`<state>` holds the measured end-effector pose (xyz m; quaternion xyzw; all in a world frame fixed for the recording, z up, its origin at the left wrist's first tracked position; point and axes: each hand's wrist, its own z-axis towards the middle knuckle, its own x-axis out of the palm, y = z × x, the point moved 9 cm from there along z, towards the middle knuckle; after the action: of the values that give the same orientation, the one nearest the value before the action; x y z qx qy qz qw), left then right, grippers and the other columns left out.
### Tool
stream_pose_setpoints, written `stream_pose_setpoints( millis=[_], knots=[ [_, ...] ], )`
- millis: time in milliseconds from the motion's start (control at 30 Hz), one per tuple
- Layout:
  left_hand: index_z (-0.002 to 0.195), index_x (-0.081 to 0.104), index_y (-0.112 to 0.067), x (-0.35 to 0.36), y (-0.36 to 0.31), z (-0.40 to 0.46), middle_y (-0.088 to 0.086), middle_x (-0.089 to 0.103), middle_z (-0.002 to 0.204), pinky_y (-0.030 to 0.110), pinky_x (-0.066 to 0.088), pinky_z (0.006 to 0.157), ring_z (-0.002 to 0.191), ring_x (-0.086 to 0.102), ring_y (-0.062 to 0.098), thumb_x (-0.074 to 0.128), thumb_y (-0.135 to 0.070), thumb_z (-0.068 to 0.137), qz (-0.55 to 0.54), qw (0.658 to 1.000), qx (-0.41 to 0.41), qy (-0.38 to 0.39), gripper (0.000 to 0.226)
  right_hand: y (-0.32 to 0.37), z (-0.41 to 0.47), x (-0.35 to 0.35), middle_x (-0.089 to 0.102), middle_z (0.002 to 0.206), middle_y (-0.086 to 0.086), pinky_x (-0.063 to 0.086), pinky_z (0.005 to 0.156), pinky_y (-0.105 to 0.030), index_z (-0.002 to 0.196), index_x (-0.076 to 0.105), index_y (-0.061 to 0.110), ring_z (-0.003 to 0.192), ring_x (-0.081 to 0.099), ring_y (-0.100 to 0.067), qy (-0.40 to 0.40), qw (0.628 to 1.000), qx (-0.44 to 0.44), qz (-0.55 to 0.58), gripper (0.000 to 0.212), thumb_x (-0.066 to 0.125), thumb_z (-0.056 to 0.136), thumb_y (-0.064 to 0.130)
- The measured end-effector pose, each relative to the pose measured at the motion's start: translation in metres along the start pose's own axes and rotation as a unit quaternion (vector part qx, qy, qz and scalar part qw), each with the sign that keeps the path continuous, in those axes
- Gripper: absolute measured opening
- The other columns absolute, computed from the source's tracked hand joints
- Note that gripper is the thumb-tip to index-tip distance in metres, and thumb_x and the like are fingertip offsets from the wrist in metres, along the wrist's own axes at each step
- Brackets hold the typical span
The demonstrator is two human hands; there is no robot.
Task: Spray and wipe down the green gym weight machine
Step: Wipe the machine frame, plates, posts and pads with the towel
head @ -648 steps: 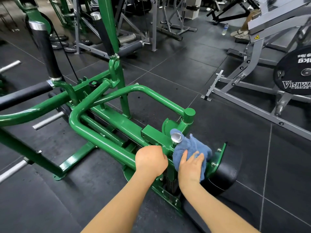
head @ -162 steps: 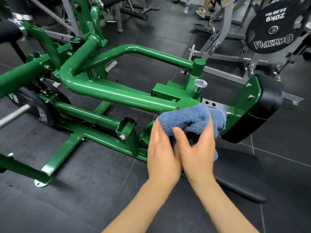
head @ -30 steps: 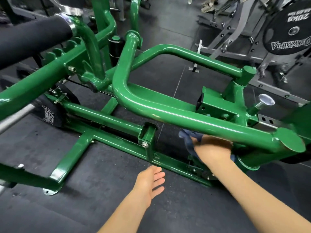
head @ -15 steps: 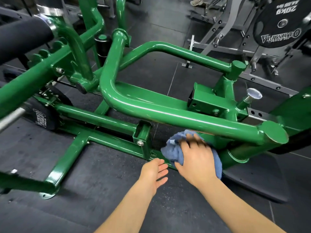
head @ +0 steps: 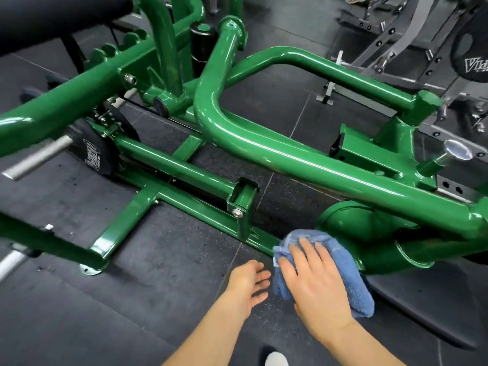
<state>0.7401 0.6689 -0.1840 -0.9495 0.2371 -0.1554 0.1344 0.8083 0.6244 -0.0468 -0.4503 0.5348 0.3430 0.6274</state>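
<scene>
The green weight machine fills the view, its thick curved tubes running from upper left to lower right over a low base rail. My right hand lies flat with straight fingers on a blue cloth, pressing it against the base rail beside the round green pivot housing. My left hand hovers just left of the cloth over the floor, fingers relaxed and holding nothing. No spray bottle is in sight.
A chrome pull knob sticks up at the right. A black weight plate sits on a steel sleeve at the left. A grey machine with a black plate stands behind. A black floor pad lies at lower right.
My right hand has drawn the cloth out from under the big tube and down onto the base rail near the pivot housing. My left hand stays close beside it.
</scene>
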Motion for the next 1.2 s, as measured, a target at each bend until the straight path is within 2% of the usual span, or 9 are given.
stream_pose_setpoints(
  millis=[133, 267, 367, 467, 667, 833, 1000, 1100, 1200],
  knots=[
    [0.085, 0.060, -0.005, -0.019, 0.019, 0.015, 0.013, 0.059, 0.069, 0.027, 0.044, 0.058, 0.058, 0.053, 0.024, 0.051, -0.021, 0.094, 0.019, 0.999, -0.022, -0.034, 0.020, 0.040, -0.025, 0.054, 0.071, 0.079, -0.005, 0.050, 0.075, -0.039, 0.096, 0.059, 0.019, 0.070, 0.070, -0.024, 0.063, 0.993, -0.031, 0.096, 0.083, 0.090, 0.021, 0.036],
    [0.089, 0.059, -0.009, -0.046, 0.017, 0.016, 0.009, 0.061, 0.085, 0.032, 0.044, 0.071, 0.073, 0.055, 0.024, 0.048, -0.024, 0.098, 0.002, 0.998, -0.024, -0.065, 0.021, 0.039, -0.020, 0.099, 0.070, 0.077, 0.004, 0.053, 0.057, -0.023, 0.101, 0.045, 0.025, 0.063, 0.068, -0.015, 0.152, 0.967, 0.023, 0.204, 0.091, 0.083, 0.021, 0.045],
    [0.117, 0.056, -0.011, -0.062, 0.010, 0.021, 0.008, 0.058, 0.119, 0.039, 0.041, 0.092, 0.109, 0.054, 0.024, 0.043, -0.025, 0.101, -0.029, 0.995, -0.023, -0.088, 0.025, 0.013, -0.005, 0.107, 0.069, 0.100, 0.005, 0.055, 0.075, -0.026, 0.119, 0.048, 0.021, 0.088, 0.068, -0.015, 0.139, 0.964, 0.062, 0.216, 0.066, 0.061, 0.055, 0.033],
    [0.132, 0.052, -0.008, -0.065, 0.002, 0.037, 0.011, 0.055, 0.133, 0.040, 0.039, 0.098, 0.119, 0.051, 0.026, 0.042, -0.025, 0.102, -0.065, 0.993, 0.001, -0.097, 0.036, -0.011, 0.011, 0.131, 0.056, 0.128, 0.007, 0.042, 0.096, -0.030, 0.141, 0.038, 0.022, 0.117, 0.054, -0.017, 0.171, 0.936, 0.157, 0.266, 0.065, 0.048, 0.077, 0.031],
    [0.129, 0.053, -0.013, -0.046, 0.000, 0.091, 0.007, 0.058, 0.124, 0.035, 0.042, 0.087, 0.106, 0.052, 0.020, 0.046, -0.027, 0.101, -0.116, 0.991, 0.042, -0.053, 0.033, -0.038, 0.044, 0.181, 0.063, 0.094, 0.000, 0.050, 0.073, -0.037, 0.100, 0.053, 0.027, 0.084, 0.060, -0.024, 0.090, 0.831, 0.360, 0.414, 0.027, 0.063, 0.078, 0.014],
    [0.112, 0.052, -0.019, -0.061, -0.012, 0.171, 0.003, 0.056, 0.113, 0.033, 0.042, 0.087, 0.104, 0.052, 0.018, 0.046, -0.027, 0.101, -0.119, 0.989, 0.084, -0.031, 0.016, -0.038, 0.080, 0.256, 0.064, 0.087, -0.011, 0.043, 0.063, -0.035, 0.098, 0.055, 0.011, 0.078, 0.060, -0.031, 0.000, 0.777, 0.445, 0.445, 0.019, 0.062, 0.081, 0.009],
    [0.123, 0.052, -0.019, -0.064, -0.008, 0.249, 0.003, 0.056, 0.123, 0.034, 0.045, 0.088, 0.107, 0.051, 0.017, 0.046, -0.027, 0.101, -0.094, 0.990, 0.102, 0.014, 0.025, -0.035, 0.093, 0.329, 0.065, 0.083, -0.007, 0.042, 0.058, -0.033, 0.101, 0.058, 0.014, 0.071, 0.060, -0.023, -0.058, 0.743, 0.485, 0.457, 0.020, 0.062, 0.082, 0.014],
    [0.138, 0.047, -0.020, -0.061, -0.013, 0.296, 0.001, 0.052, 0.134, 0.032, 0.045, 0.086, 0.106, 0.051, 0.015, 0.046, -0.027, 0.101, -0.065, 0.989, 0.130, 0.036, 0.037, -0.036, 0.102, 0.366, 0.067, 0.088, -0.005, 0.048, 0.065, -0.035, 0.099, 0.058, 0.016, 0.073, 0.061, -0.021, -0.114, 0.733, 0.475, 0.473, 0.018, 0.062, 0.081, 0.014],
    [0.136, 0.047, -0.021, -0.056, -0.026, 0.343, -0.001, 0.054, 0.113, 0.030, 0.046, 0.080, 0.098, 0.052, 0.014, 0.045, -0.024, 0.101, -0.026, 0.983, 0.176, 0.036, 0.035, -0.042, 0.113, 0.395, 0.062, 0.106, 0.001, 0.043, 0.079, -0.031, 0.122, 0.052, 0.019, 0.092, 0.058, -0.021, -0.197, 0.705, 0.469, 0.494, 0.042, 0.067, 0.083, 0.013]
  ],
)
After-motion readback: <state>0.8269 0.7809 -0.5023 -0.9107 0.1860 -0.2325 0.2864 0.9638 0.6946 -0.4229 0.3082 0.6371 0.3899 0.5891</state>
